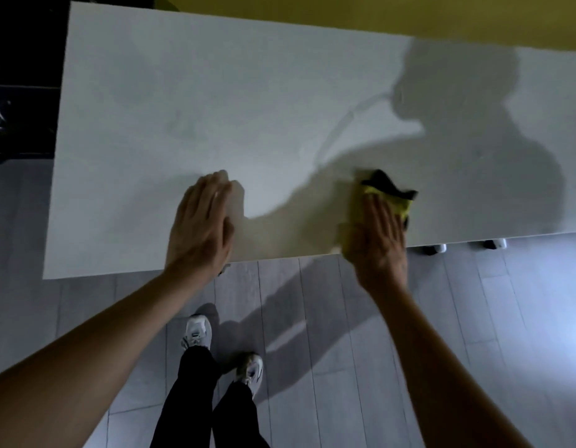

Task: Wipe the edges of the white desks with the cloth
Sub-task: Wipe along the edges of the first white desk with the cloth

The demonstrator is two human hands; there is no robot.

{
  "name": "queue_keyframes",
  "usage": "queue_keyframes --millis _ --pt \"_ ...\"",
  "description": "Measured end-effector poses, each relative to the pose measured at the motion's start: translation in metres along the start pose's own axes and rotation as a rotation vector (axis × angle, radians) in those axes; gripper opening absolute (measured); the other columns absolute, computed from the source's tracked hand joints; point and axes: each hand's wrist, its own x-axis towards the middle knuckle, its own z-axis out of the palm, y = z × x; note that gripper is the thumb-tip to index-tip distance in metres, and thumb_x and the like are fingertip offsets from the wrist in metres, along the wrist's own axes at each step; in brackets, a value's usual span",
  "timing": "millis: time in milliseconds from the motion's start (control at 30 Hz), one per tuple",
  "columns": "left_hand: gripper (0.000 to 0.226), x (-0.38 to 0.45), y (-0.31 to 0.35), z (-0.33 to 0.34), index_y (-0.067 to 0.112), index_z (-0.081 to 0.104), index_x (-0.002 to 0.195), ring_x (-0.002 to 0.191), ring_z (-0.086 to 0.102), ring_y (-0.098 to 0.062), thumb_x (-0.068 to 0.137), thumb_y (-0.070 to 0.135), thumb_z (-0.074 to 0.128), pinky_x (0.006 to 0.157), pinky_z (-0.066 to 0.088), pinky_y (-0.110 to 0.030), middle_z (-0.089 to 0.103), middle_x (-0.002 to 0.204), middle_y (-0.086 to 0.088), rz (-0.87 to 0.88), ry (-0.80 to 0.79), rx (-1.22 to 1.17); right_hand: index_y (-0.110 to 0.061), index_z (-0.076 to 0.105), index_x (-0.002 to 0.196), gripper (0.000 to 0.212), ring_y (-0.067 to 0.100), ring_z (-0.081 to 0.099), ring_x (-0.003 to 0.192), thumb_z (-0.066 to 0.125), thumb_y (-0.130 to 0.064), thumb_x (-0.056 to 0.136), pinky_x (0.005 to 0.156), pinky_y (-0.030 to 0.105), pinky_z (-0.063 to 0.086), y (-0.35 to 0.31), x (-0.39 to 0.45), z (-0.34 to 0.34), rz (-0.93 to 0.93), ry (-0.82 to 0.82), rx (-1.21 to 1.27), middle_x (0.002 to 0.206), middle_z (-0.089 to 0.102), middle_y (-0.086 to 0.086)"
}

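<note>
Down near the lower right edge of the white desk (215,108), the right hand (378,242) presses flat, fingers straight, on a yellow-and-black cloth (388,189) that pokes out beyond the fingertips. Left of it, well apart, the left hand (199,224) rests open-palmed on the desktop, holding nothing. Below, white sneakers (196,333) stand on grey floorboards (345,350); a yellow wall (377,14) borders the upper frame.
</note>
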Motion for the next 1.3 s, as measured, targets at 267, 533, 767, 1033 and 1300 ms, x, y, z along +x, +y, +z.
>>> queue_keyframes --millis 267,533,767,1033,1300 --pt "0.062 0.030 0.017 0.020 0.007 0.027 0.161 0.160 0.015 -0.030 0.103 0.026 0.027 0.131 0.009 -0.041 0.021 0.171 -0.013 -0.089 0.035 0.072 -0.020 0.010 0.161 0.070 0.021 0.007 0.156 0.031 -0.036 0.096 0.124 0.057 0.001 -0.055 0.018 0.023 0.158 0.050 -0.052 0.167 0.015 0.004" --pt "0.065 0.028 0.006 0.028 0.000 0.032 0.159 0.155 0.028 -0.035 0.105 0.031 0.050 0.128 0.023 -0.048 0.032 0.166 -0.016 -0.074 0.106 0.012 -0.011 0.041 0.152 0.060 0.023 0.025 0.152 0.052 -0.037 0.098 0.125 0.049 0.017 -0.127 0.036 0.047 -0.576 -0.083 0.177 0.160 0.036 0.008" --pt "0.059 0.026 0.013 0.021 0.005 0.029 0.162 0.159 0.019 -0.026 0.104 0.020 0.030 0.130 0.017 -0.042 0.025 0.171 -0.009 -0.096 0.079 0.021 -0.013 0.039 0.153 0.060 0.027 0.031 0.149 0.045 -0.035 0.098 0.118 0.061 0.023 0.011 0.075 0.018 -0.077 0.103 0.091 0.158 0.040 0.011" --pt "0.059 0.029 0.011 0.026 0.005 0.030 0.161 0.159 0.021 -0.026 0.105 0.021 0.027 0.130 0.019 -0.043 0.027 0.170 -0.010 -0.123 0.087 0.047 -0.015 0.025 0.159 0.063 0.024 0.017 0.154 0.021 -0.039 0.101 0.125 0.053 0.007 -0.006 0.080 0.019 0.130 0.128 0.019 0.165 0.026 0.007" --pt "0.060 0.028 0.008 0.025 0.002 0.032 0.160 0.157 0.025 -0.030 0.105 0.023 0.040 0.127 0.025 -0.048 0.031 0.168 -0.013 -0.103 0.071 0.053 -0.013 0.044 0.151 0.050 0.020 0.025 0.152 0.046 -0.030 0.104 0.122 0.050 0.022 -0.120 0.088 0.051 -0.597 -0.023 0.185 0.160 0.038 0.006"
